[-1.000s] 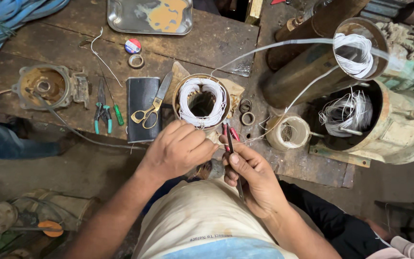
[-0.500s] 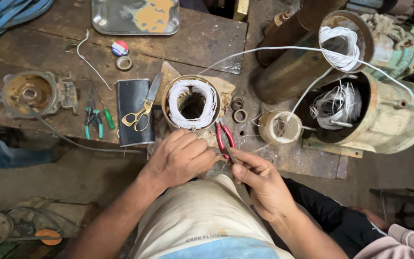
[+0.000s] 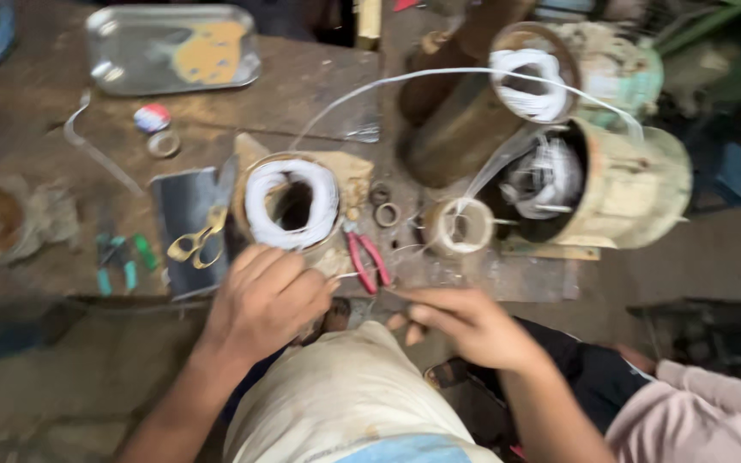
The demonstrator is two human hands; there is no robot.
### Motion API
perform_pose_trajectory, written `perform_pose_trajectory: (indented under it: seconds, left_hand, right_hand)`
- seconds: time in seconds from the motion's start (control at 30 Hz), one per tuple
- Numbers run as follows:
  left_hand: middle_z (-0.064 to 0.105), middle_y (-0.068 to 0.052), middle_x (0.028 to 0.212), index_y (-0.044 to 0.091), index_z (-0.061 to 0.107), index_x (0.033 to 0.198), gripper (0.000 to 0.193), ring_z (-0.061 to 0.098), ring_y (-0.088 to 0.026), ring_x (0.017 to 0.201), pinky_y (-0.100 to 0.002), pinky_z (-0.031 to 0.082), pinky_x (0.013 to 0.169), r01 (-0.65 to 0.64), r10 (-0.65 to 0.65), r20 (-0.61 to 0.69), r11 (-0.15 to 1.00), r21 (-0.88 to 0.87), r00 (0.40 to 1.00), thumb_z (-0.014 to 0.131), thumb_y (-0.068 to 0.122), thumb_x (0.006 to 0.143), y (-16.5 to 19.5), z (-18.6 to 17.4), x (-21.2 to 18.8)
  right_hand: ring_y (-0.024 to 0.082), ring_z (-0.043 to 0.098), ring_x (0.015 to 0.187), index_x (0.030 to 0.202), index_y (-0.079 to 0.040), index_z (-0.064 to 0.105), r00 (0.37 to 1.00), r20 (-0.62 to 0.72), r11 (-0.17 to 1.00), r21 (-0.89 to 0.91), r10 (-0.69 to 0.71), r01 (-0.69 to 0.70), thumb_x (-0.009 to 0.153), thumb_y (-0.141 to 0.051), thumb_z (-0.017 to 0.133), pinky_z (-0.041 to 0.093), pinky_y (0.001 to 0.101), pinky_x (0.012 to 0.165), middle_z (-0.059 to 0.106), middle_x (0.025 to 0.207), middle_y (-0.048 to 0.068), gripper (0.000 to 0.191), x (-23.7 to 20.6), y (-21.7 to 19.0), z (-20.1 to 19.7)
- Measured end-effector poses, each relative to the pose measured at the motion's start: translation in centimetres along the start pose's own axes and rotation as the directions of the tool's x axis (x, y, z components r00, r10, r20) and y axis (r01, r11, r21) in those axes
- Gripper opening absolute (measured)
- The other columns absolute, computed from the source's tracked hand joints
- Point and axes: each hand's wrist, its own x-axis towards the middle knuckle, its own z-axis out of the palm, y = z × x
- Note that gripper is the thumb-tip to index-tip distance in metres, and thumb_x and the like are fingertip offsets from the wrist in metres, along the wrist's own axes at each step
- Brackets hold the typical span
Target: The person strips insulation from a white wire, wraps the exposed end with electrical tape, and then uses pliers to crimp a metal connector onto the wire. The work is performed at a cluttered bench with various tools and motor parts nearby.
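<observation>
Stator [image 3: 292, 203] on worn wooden bench [image 3: 302, 94] — cluttered workshop.

Two hands, left [image 3: 263, 300] and right [image 3: 465, 321]; one red-handled pliers [image 3: 369, 261]; one yellow-handled scissors [image 3: 199, 240]; one metal tray [image 3: 173, 47]; three white-wound motor housings [image 3: 292, 203] [image 3: 535, 73] [image 3: 593, 184].

Grimy wooden surface [image 3: 302, 94] has a metal tray [image 3: 173, 47], yellow-handled scissors [image 3: 197, 244], red-handled pliers [image 3: 369, 261] and a white-wound coil [image 3: 292, 204] lying on it.

Glossy metal tray [image 3: 173, 47], seemingly dented
</observation>
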Motion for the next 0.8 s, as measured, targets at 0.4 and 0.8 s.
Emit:
perform_pose_trajectory:
  seconds: [0.4,0.8]
  left_hand:
    - [0.050,-0.002,0.066,0.011,0.073,0.083,0.013,0.054,-0.022,0.060,-0.038,0.039,0.060,-0.110,0.088,0.128,0.979,0.173,0.988,0.079,0.022,0.081,-1.7,5.1,-3.3]
    - [0.052,-0.010,0.074,0.007,0.059,0.071,0.023,0.056,-0.032,0.072,-0.045,0.044,0.070,0.102,-0.075,0.174,0.984,-0.149,0.982,0.074,0.020,0.083,-1.2,0.3,-3.1]
  right_hand:
    - [-0.001,0.043,0.062,0.153,-0.002,0.053,0.988,-0.119,0.752,0.641,-0.097,0.151,0.107,-0.016,0.068,0.032,0.0188,0.051,0.061,0.089,-0.006,0.050,3.5,0.3,6.4]
    - [0.007,0.048,0.059,0.150,-0.007,0.055,0.972,-0.222,0.972,0.200,-0.082,0.127,0.096,-0.024,0.067,0.039,0.0242,0.052,0.059,0.078,-0.002,0.058,-1.1,0.2,-2.1]
